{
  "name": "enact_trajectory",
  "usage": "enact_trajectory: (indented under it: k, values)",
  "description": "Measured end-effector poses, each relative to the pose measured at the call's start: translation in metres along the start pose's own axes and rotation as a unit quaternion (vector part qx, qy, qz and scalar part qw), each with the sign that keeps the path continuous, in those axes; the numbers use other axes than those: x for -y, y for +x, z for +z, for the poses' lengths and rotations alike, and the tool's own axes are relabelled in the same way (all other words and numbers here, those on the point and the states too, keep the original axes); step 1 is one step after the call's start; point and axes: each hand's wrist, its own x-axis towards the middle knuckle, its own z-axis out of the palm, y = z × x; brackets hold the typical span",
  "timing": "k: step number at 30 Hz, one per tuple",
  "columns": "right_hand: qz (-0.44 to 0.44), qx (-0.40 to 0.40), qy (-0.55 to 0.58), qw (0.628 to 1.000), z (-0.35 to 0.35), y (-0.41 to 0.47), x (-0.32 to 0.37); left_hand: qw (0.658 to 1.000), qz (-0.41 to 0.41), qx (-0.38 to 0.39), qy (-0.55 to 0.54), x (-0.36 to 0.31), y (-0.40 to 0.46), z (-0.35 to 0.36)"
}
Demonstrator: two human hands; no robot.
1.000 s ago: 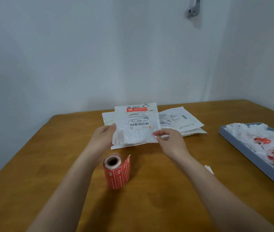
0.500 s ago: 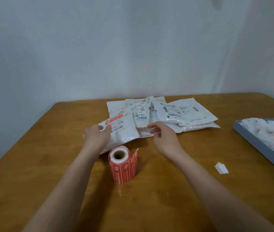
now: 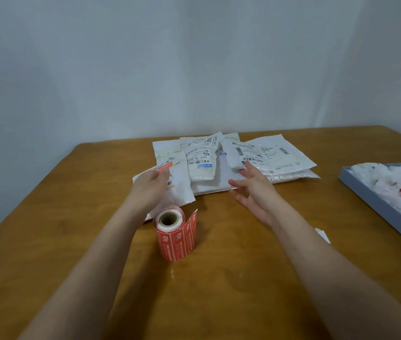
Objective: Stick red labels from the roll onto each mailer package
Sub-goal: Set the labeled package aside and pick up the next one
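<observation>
Since half a second ago, both hands have let go of the mailers and spread apart, the right one lifting off the pile. Farthest left, the left hand (image 3: 151, 186) lies flat with straight fingers on the red-labelled mailer (image 3: 180, 187), holding nothing. Just nearer than that hand, the label roll (image 3: 176, 235) stands upright on the wooden table (image 3: 59, 229), a loose strip curling off its right side. Beyond and between the hands lies the pile of white mailers (image 3: 231, 160), overlapping one another. The right hand (image 3: 253, 190) hovers open, fingers spread, its tips near the closest mailer's edge. Right of its forearm sits a small white scrap (image 3: 323, 235), and farther right a grey tray (image 3: 378, 207) of white and red backing scraps.
</observation>
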Motion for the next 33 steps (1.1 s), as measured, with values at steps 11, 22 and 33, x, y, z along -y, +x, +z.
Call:
enact_trajectory:
  k: [11,22,33]
  values:
    - [-0.007,0.013,-0.065,0.998,-0.016,-0.028,0.004,0.995,0.093,-0.020,0.028,-0.047,-0.036,0.022]
    - [-0.053,-0.079,-0.143,0.985,-0.052,-0.006,0.023,0.995,0.016,0.068,-0.077,-0.080,-0.016,0.103]
    - [0.004,0.009,-0.108,0.994,-0.073,0.007,0.023,0.979,-0.048,0.090,-0.179,-0.075,0.012,0.144]
